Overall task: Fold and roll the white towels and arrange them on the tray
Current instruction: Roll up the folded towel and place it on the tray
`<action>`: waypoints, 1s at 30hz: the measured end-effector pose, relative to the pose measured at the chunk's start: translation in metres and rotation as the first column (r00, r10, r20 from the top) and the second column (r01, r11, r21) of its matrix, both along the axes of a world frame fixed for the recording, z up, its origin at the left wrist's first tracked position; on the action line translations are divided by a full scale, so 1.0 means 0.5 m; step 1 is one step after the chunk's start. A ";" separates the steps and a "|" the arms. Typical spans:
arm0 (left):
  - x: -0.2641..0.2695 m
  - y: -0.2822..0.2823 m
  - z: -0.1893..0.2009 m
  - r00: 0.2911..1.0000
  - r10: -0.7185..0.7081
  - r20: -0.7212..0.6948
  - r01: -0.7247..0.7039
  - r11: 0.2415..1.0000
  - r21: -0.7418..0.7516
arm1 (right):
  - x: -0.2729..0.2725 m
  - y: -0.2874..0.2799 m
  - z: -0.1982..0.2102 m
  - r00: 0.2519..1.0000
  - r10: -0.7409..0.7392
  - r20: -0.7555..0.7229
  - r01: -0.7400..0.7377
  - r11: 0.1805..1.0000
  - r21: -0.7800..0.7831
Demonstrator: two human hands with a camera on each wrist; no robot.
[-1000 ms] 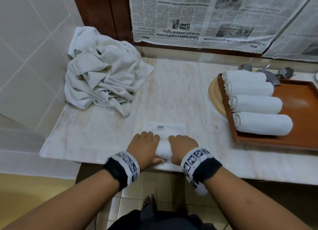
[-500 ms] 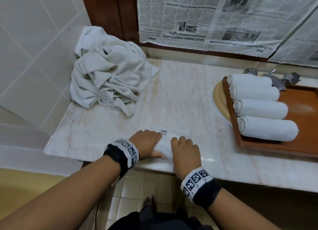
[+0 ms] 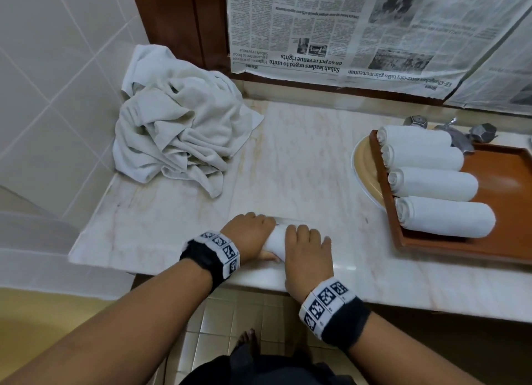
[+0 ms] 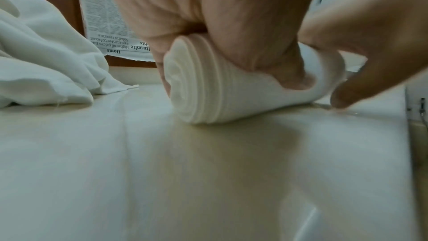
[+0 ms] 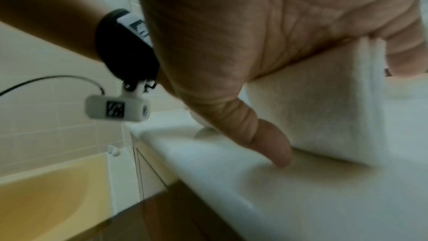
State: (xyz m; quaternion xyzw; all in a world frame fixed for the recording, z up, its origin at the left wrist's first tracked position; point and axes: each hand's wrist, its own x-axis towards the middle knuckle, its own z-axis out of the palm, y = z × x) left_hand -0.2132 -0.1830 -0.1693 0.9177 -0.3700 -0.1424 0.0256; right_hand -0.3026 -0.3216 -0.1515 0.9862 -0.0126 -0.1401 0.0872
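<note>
A small white towel roll lies near the front edge of the marble counter. My left hand grips its left end, fingers curled over the top and thumb pressed into its near side. My right hand covers the right end, palm on top, thumb down on the counter, a finger curled over the far side. Only a thin strip of flat towel shows beyond the roll. Several finished rolls lie side by side on the brown tray at the right.
A crumpled heap of white towels sits at the counter's back left against the tiled wall. A beige dish pokes out under the tray, with metal taps behind. Newspaper covers the back wall. A yellow tub lies below left.
Both hands have rolled the towel away from me. The flat tail with its small tag has been wound almost fully into the roll. The right hand shifted onto the roll's top.
</note>
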 end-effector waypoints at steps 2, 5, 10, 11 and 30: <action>0.012 -0.005 0.010 0.996 0.021 -0.085 -0.017 0.999 0.037 | 0.000 -0.006 -0.005 1.000 -0.011 -0.007 0.011 0.999 0.032; -0.010 -0.013 0.008 0.999 0.031 -0.008 -0.031 0.999 0.026 | 0.034 -0.030 0.000 1.000 0.005 -0.028 -0.002 0.993 0.119; -0.037 -0.008 -0.029 0.992 0.059 0.108 -0.061 0.998 0.024 | 0.082 -0.050 0.011 0.994 0.084 -0.074 -0.069 0.981 0.183; -0.027 -0.010 -0.025 0.995 0.077 0.064 -0.076 0.997 -0.015 | 0.088 -0.053 0.011 0.992 0.086 -0.093 -0.067 0.979 0.192; 0.047 -0.088 0.038 0.974 0.038 -0.222 0.014 0.973 0.229 | 0.140 -0.151 0.024 0.906 0.113 -0.407 0.053 0.926 0.374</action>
